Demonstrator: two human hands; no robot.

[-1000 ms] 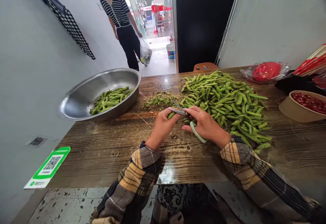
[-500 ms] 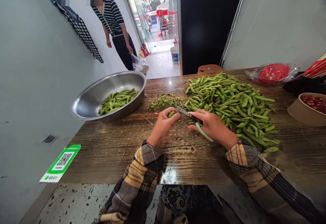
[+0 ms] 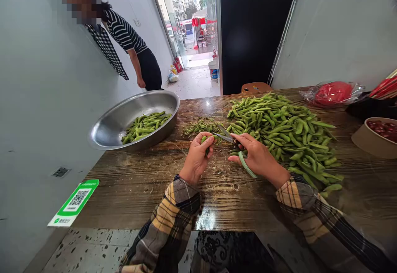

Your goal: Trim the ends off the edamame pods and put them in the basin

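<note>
My left hand is closed on green edamame pods, held between thumb and fingers; how many lie in the palm is hidden. In my right hand is a pair of scissors with pale green handles. Their blades are parted and point left, close to the tip of a held pod. Small trimmed bits lie on the wooden table just beyond my hands. A large heap of edamame pods spreads behind and to the right of the scissors. At the left, a tilted steel basin holds more pods.
At the right are a red bundle in clear plastic and a paper bowl of dark red pieces. A green QR-code card is at the table's left edge. Beyond the basin, a person in a striped top bends by the wall.
The scissor blades have parted, and the held pods have shifted in my left hand. The other person has moved left and bent over; the plastic bag they carried now rests on the floor.
</note>
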